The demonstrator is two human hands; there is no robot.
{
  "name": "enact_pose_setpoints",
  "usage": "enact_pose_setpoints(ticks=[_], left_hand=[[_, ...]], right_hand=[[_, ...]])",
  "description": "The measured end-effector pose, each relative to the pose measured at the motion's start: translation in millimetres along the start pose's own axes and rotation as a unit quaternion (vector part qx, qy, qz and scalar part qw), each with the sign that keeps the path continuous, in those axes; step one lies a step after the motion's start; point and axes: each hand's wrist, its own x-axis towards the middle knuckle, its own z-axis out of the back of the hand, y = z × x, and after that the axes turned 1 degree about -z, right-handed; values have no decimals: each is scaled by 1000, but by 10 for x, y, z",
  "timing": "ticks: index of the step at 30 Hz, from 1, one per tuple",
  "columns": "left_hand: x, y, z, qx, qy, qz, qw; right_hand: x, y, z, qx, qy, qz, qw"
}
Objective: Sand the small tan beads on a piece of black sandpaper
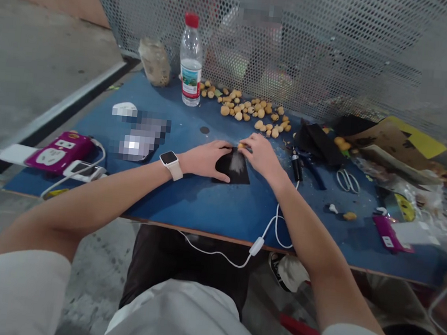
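A black sheet [239,175], like sandpaper, lies on the blue tabletop with a patch of pale dust on it. My left hand [205,159] rests on its left side, thumb and fingers spread apart. At the sheet's far edge my right hand [262,153] pinches a small round tan nut-like piece [242,145] between thumb and fingers. Most of that piece is hidden by the fingertips. Behind both hands lies a loose spread of similar round tan pieces [238,115].
A water bottle [190,75] and a bag [154,63] stand at the back left. On the left are a blurred phone [142,141] and purple power strip [61,152]. A pen-like tool [296,166], pliers [314,173] and scissors [347,181] lie right. A perforated metal screen [317,55] rises behind.
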Motion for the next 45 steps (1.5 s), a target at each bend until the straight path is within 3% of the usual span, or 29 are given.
enact_pose_setpoints(ticks=[7,14,20,27,34,40,45], left_hand=[[-18,22,-2,10,-2,-8,1000],[-19,-25,43,8,16,11,1000],[-20,20,9,2,7,-6,1000],[-21,51,-7,5,0,-8,1000],[-22,8,0,8,0,-10,1000],[-25,9,-7,8,-2,-4,1000],[-14,34,-26,8,-8,-20,1000]], right_hand=[[-63,87,110,-21,47,4,999],[-2,73,64,-11,13,-13,1000],[-90,113,153,-35,53,8,998],[3,174,83,-74,28,-24,997],[-135,302,180,-151,67,21,986],[-49,307,120,-157,46,-17,986],[-178,382,137,-187,64,-2,980]])
